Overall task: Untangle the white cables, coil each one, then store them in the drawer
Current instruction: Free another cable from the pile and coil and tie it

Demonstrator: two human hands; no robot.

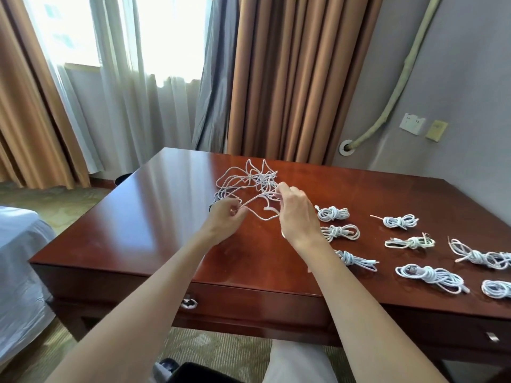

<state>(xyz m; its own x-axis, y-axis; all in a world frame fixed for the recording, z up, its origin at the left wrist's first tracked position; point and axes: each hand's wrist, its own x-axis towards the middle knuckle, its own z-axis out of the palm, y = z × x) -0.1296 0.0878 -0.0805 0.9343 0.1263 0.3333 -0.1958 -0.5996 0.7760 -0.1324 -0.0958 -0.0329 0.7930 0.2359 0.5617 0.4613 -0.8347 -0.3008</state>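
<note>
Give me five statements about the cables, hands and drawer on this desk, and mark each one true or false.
1. Both hands hold strands of the tangled cables. True: the left hand and right hand each pinch a strand.
2. The coiled cables lie on the left half of the desk. False: they lie to the right of the hands.
3. The drawer is pulled open. False: it is closed.
4. Several cables are already coiled. True.
5. The tangle rests on the bed. False: it is on the desk.
</note>
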